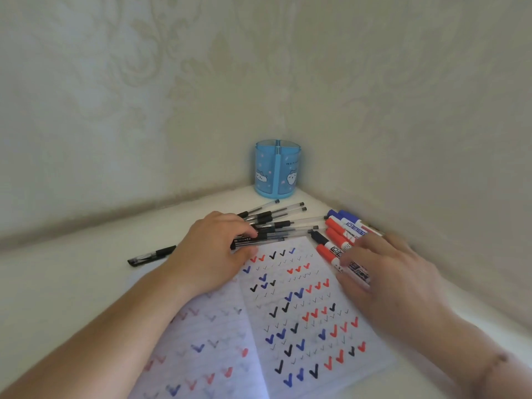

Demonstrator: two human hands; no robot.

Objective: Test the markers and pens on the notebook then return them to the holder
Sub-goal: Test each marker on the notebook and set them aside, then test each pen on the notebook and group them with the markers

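Note:
An open notebook (288,326) full of black, red and blue check marks lies in front of me. Beyond its top edge is a pile of several clear-barrelled black pens (276,223). My left hand (213,254) lies over the near end of that pile, thumb and fingers closing on a pen. To the right lie several red, blue and black markers (342,228). My right hand (388,275) rests on them, its fingers curling over a marker. The blue holder (277,171) stands in the corner with nothing visible in it.
One black pen (152,254) lies apart to the left on the white table (72,272). Patterned walls close in behind and on the right, meeting just behind the holder.

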